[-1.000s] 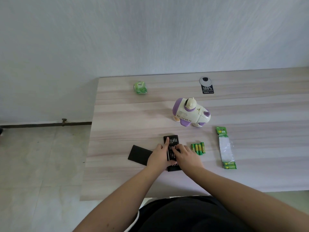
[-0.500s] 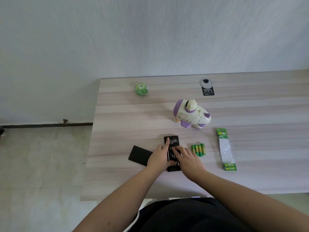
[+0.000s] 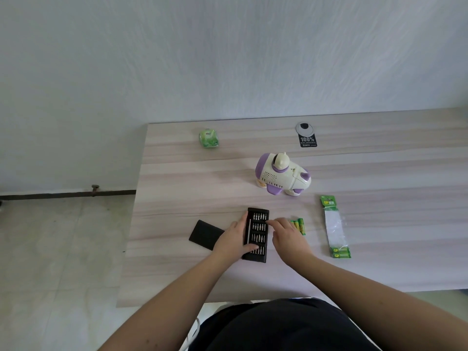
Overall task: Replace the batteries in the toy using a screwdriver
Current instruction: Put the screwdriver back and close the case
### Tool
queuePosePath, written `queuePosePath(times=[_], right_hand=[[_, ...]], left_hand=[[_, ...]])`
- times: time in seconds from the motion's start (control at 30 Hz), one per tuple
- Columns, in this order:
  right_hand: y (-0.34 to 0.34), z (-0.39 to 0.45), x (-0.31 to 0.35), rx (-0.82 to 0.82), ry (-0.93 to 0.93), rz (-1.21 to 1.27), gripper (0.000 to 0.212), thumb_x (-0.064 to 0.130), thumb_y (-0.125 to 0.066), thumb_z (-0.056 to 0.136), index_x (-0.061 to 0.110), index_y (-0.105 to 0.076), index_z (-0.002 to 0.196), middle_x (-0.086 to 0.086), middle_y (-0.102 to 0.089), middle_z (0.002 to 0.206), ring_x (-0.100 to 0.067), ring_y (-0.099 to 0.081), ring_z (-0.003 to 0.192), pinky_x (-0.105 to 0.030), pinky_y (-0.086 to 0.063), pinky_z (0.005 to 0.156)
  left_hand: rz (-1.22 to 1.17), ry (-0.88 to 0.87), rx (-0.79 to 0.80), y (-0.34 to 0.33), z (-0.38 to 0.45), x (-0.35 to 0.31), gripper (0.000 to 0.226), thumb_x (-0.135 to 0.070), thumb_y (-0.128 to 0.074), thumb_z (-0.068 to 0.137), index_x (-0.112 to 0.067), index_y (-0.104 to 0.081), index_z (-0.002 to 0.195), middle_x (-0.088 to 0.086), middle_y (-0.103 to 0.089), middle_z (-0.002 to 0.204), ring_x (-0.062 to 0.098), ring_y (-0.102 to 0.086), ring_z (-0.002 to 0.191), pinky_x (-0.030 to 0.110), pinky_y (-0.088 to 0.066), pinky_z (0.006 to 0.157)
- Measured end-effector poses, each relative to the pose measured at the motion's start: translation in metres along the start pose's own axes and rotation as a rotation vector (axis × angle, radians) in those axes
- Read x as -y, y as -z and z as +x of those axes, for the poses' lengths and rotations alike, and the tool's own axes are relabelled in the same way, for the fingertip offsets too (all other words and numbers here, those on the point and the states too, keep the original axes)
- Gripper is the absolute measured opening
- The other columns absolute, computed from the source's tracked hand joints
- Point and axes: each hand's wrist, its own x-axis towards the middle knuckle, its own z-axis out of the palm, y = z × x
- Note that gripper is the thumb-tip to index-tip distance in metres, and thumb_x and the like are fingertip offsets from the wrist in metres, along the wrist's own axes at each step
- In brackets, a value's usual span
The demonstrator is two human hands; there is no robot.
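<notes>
A black screwdriver-bit tray [image 3: 259, 230] with rows of metal bits and a slim driver handle lies on the table near its front edge. My left hand [image 3: 231, 239] holds the tray's left side, thumb across its lower part. My right hand [image 3: 288, 236] is just right of the tray, bent fingertips at its upper right edge; whether they pinch a bit is hidden. The white and purple toy [image 3: 281, 177] stands behind the tray. Several green loose batteries [image 3: 299, 225] lie right of my right hand.
The tray's black sleeve [image 3: 205, 234] lies left of my left hand. An opened battery pack [image 3: 334, 224] lies at the right. A green packet [image 3: 209, 138] and a black tag [image 3: 307, 138] sit at the back of the wooden table [image 3: 177, 193], whose left edge drops to tiled floor.
My right hand has slid off the top of the tray to its right side, uncovering the rows of bits. My left hand stays on the tray's left side.
</notes>
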Motion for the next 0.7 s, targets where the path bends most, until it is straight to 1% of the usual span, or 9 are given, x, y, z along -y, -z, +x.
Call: queuePosePath(times=[0.1,0.17,0.27,0.37,0.47,0.7], right_hand=[[0.004,0.009,0.004,-0.036,0.038,-0.032,0.04,0.009,-0.048,0.093,0.015,-0.055,0.132,-0.006,-0.057,0.127,-0.029,-0.052,0.115,-0.039,-0.044,0.093],[0.008,0.018,0.009,-0.04,0.037,-0.06,0.042,0.012,-0.048,0.094,0.017,-0.051,0.135,-0.004,-0.055,0.131,-0.029,-0.05,0.12,-0.04,-0.042,0.095],[0.013,0.032,0.014,0.055,0.026,-0.11,0.049,0.024,-0.044,0.097,0.022,-0.036,0.145,0.001,-0.042,0.144,-0.023,-0.037,0.133,-0.038,-0.033,0.105],[0.013,0.042,0.017,0.151,0.055,-0.148,0.061,0.03,-0.052,0.095,0.021,-0.027,0.15,0.001,-0.033,0.151,-0.021,-0.028,0.139,-0.037,-0.027,0.111],[0.012,0.045,0.018,0.177,0.057,-0.16,0.066,0.032,-0.058,0.093,0.02,-0.028,0.15,0.0,-0.034,0.151,-0.022,-0.028,0.139,-0.038,-0.027,0.112],[0.011,0.05,0.017,0.19,0.045,-0.199,0.066,0.035,-0.061,0.091,0.022,-0.03,0.148,-0.002,-0.037,0.147,-0.023,-0.032,0.136,-0.038,-0.031,0.11]], left_hand=[[-0.02,-0.013,-0.078,-0.001,-0.01,0.005,0.078,-0.038,-0.069,0.085,-0.029,-0.026,0.149,0.0,-0.051,0.124,0.016,-0.055,0.111,0.034,-0.049,0.092],[-0.023,-0.014,-0.099,-0.004,-0.016,0.008,0.071,-0.04,-0.067,0.086,-0.029,-0.031,0.147,-0.002,-0.051,0.12,0.013,-0.054,0.107,0.031,-0.048,0.089],[-0.016,-0.012,-0.085,-0.006,-0.019,0.009,0.073,-0.039,-0.068,0.085,-0.032,-0.031,0.148,-0.004,-0.05,0.116,0.013,-0.054,0.108,0.033,-0.048,0.09],[0.011,-0.011,-0.079,-0.007,-0.019,0.007,0.072,-0.037,-0.068,0.086,-0.03,-0.031,0.147,-0.002,-0.05,0.111,0.016,-0.054,0.106,0.034,-0.049,0.088],[0.031,-0.017,-0.072,-0.007,-0.017,0.007,0.069,-0.035,-0.067,0.087,-0.028,-0.034,0.147,-0.001,-0.051,0.11,0.017,-0.053,0.106,0.032,-0.047,0.087],[0.056,-0.017,-0.047,-0.007,-0.013,0.009,0.068,-0.036,-0.068,0.085,-0.033,-0.035,0.145,-0.002,-0.051,0.109,0.016,-0.054,0.105,0.034,-0.049,0.087]])
